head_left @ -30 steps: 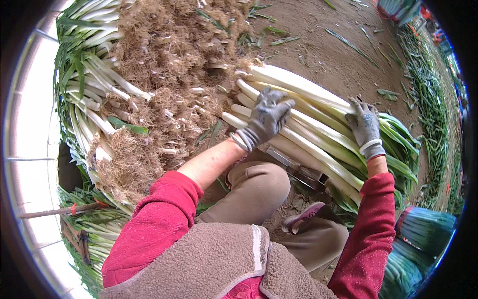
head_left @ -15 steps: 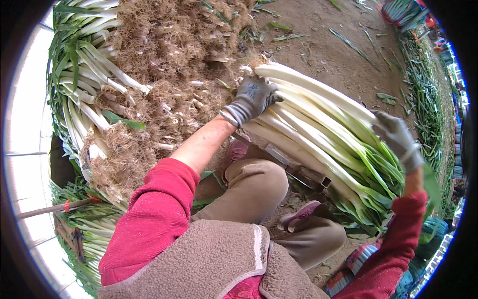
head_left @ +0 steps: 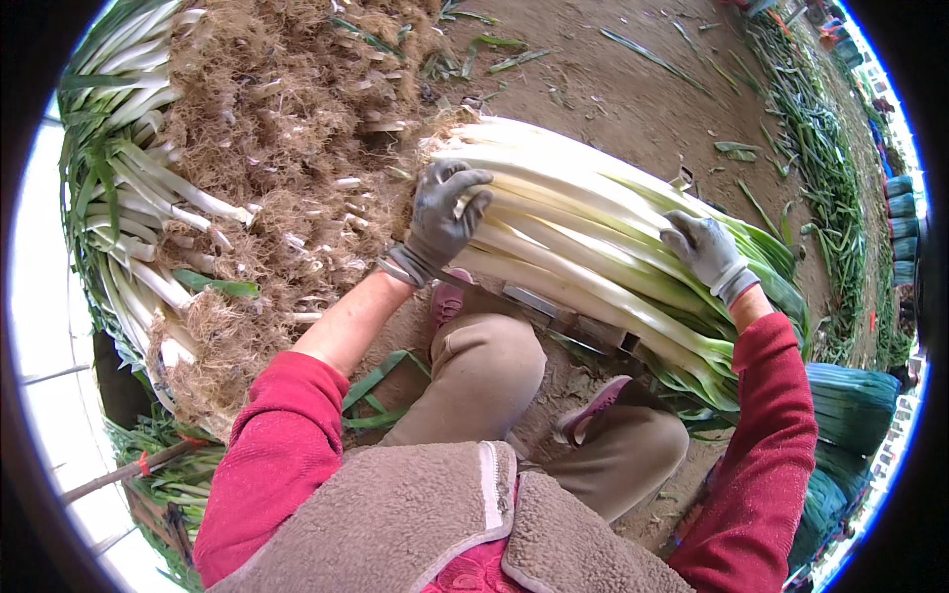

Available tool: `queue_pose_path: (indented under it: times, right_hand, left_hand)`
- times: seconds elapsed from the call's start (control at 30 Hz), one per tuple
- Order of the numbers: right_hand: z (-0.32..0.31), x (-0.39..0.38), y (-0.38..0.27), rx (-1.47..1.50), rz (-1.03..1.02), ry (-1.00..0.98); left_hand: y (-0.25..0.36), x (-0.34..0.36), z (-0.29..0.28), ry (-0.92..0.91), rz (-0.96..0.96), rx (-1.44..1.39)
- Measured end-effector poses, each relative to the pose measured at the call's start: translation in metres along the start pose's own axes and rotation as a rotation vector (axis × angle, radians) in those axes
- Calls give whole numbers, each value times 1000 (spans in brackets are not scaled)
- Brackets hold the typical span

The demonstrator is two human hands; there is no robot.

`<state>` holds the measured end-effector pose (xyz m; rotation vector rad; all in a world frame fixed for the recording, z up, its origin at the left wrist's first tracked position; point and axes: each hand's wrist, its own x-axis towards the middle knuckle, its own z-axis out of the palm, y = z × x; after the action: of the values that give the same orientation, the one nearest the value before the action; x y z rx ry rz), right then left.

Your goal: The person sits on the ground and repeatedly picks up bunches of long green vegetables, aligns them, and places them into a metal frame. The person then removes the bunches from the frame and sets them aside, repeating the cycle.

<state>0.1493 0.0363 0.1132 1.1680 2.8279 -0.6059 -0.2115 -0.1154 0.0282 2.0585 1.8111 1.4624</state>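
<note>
A thick bundle of leeks, white at the left and green at the right, lies across a low metal stand in front of my knees. Grey gloves cover both hands. My left hand is at the white root end, its bent fingers apart and touching the outer stalks. On top of the stalks, where white turns green, my right hand has its fingers curled against a leek. The stalks partly hide those fingertips. A flat metal strip shows below my left wrist, beside the stand.
Cut root ends form a brown heap at the left, with more leeks along its far side. Leaf scraps line the right. Teal bundles stand at the lower right. A wooden pole juts in at the lower left.
My right hand has come back left from the green leaf end onto the middle of the bundle. The left hand has eased off the stalks toward their root ends. The view has shifted slightly.
</note>
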Motion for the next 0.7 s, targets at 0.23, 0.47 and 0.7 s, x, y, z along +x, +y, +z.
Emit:
queue_pose_path:
  times: [0.23, 0.47, 0.7]
  right_hand:
    - [18, -5, -5, -183, -85, 173]
    - [16, -20, -28, -222, -169, 399]
    - [20, -89, -5, -409, 377, 436]
  left_hand:
    - [7, 18, 19, -103, -104, 322]
    - [-4, 7, 26, -107, -146, 225]
    - [-17, 4, 37, -133, -218, 518]
